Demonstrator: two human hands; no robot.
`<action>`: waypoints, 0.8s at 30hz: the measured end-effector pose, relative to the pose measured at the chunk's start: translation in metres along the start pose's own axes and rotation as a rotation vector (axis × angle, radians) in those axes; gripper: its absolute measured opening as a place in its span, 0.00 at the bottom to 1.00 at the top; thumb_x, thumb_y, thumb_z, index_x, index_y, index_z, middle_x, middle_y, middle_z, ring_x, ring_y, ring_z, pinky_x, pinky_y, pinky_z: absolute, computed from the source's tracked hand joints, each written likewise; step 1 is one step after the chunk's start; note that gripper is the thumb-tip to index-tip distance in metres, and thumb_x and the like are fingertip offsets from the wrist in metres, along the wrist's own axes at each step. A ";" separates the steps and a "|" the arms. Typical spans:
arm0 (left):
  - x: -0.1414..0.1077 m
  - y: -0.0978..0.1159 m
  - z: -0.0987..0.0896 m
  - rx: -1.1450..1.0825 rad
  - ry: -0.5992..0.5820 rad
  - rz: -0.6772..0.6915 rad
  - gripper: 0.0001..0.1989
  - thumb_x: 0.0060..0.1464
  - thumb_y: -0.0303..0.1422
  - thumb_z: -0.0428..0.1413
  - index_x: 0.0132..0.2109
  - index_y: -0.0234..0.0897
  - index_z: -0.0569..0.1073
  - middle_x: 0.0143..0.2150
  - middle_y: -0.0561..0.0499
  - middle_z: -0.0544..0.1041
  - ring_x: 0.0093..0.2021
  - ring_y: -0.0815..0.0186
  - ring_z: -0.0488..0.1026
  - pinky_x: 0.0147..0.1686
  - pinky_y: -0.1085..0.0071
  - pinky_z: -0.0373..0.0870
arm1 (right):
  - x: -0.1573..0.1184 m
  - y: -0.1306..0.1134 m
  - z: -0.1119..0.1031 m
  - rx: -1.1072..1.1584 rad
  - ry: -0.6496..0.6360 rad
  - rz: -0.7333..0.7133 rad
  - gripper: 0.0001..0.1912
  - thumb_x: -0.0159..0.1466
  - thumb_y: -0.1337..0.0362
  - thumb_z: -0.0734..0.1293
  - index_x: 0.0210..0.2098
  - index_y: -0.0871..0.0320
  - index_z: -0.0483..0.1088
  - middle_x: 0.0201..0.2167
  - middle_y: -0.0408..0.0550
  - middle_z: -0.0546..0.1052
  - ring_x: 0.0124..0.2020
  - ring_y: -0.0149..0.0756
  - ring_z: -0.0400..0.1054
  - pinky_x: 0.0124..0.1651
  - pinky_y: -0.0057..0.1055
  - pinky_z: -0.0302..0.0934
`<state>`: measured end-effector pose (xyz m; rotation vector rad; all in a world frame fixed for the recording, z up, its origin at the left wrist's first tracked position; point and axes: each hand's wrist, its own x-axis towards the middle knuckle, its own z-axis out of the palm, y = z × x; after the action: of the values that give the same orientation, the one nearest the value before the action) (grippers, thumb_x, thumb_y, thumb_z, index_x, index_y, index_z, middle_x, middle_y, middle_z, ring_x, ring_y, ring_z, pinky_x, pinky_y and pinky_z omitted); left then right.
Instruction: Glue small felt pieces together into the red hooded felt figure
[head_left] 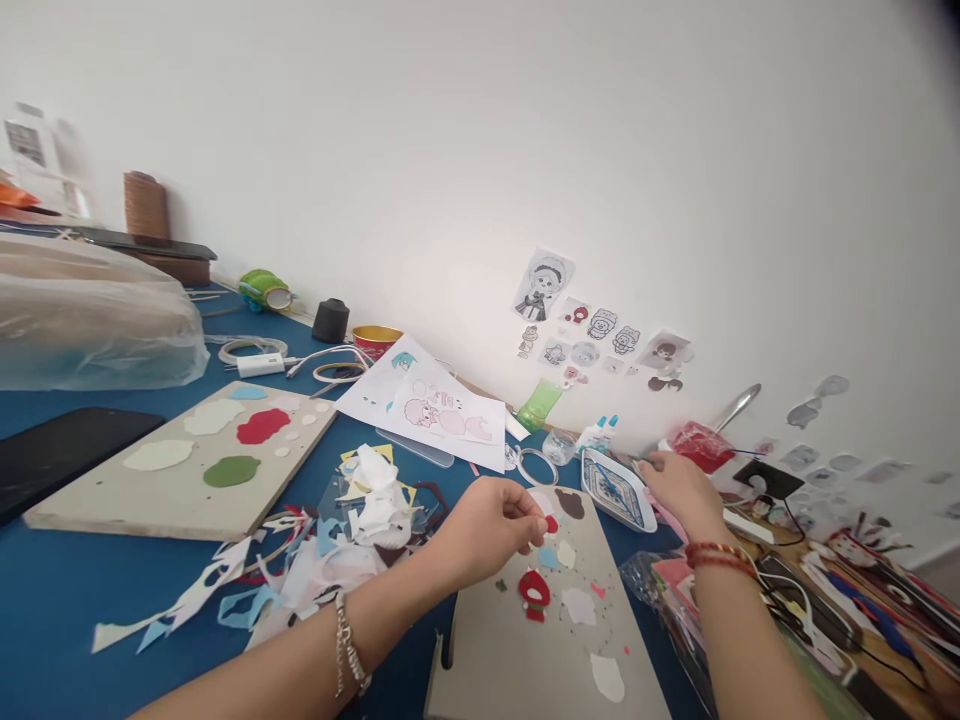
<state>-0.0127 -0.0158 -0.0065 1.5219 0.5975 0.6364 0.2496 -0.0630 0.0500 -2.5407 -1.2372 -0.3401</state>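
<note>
My left hand (499,528) is over the top left of a grey board (517,655), thumb and fingers pinched at a small red piece (551,524). On that board lie a red hooded figure with a green part (534,592), a brown bear-head shape (570,503), a light blue piece (548,557) and several pale cutouts. My right hand (681,492) reaches to the right rim of a patterned white tray (619,488). Its fingers are drawn together; what they grip, if anything, is too small to make out.
A second board (161,500) with coloured cutouts lies left, beside a black phone (75,450). Scraps (322,580) pile between the boards. Behind are drawing sheets (442,405), a red tin (377,340) and glue bottles (598,435). Cables and pens crowd the right; a wall stands behind.
</note>
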 end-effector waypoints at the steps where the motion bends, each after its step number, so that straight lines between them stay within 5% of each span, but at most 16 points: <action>1: 0.000 -0.001 0.001 -0.008 0.002 0.004 0.05 0.46 0.32 0.57 0.27 0.34 0.73 0.26 0.49 0.77 0.27 0.66 0.72 0.29 0.71 0.68 | -0.015 -0.011 -0.002 0.112 -0.040 -0.064 0.10 0.65 0.60 0.64 0.42 0.59 0.72 0.42 0.51 0.76 0.44 0.40 0.70 0.49 0.41 0.63; 4: 0.001 -0.003 0.002 -0.027 0.022 0.025 0.05 0.46 0.32 0.57 0.27 0.34 0.73 0.25 0.50 0.76 0.26 0.67 0.71 0.28 0.72 0.68 | -0.067 -0.040 0.002 0.463 -0.228 -0.273 0.16 0.64 0.52 0.61 0.34 0.55 0.75 0.35 0.45 0.79 0.38 0.39 0.72 0.41 0.30 0.65; 8: 0.003 -0.005 0.003 -0.048 0.057 0.050 0.06 0.46 0.32 0.57 0.28 0.33 0.73 0.25 0.50 0.76 0.25 0.68 0.71 0.28 0.72 0.67 | -0.106 -0.050 0.018 0.790 -0.381 -0.305 0.23 0.61 0.45 0.62 0.34 0.58 0.76 0.31 0.49 0.79 0.30 0.38 0.72 0.32 0.30 0.66; 19: 0.004 -0.005 0.003 -0.017 0.050 0.041 0.06 0.47 0.33 0.56 0.29 0.34 0.74 0.26 0.50 0.76 0.27 0.67 0.71 0.31 0.71 0.69 | -0.103 -0.052 0.037 1.200 -0.454 -0.142 0.17 0.55 0.49 0.70 0.30 0.58 0.76 0.26 0.47 0.78 0.28 0.34 0.69 0.33 0.29 0.65; 24: -0.001 0.002 -0.009 0.459 0.074 -0.006 0.09 0.48 0.37 0.57 0.36 0.37 0.75 0.31 0.49 0.77 0.31 0.62 0.71 0.27 0.71 0.63 | -0.104 -0.037 0.036 1.127 -0.349 -0.123 0.17 0.57 0.48 0.69 0.31 0.57 0.73 0.25 0.44 0.76 0.29 0.34 0.69 0.34 0.26 0.65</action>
<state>-0.0202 -0.0104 -0.0046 1.9275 0.8457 0.5768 0.1605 -0.1038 -0.0126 -1.5591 -1.1897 0.6420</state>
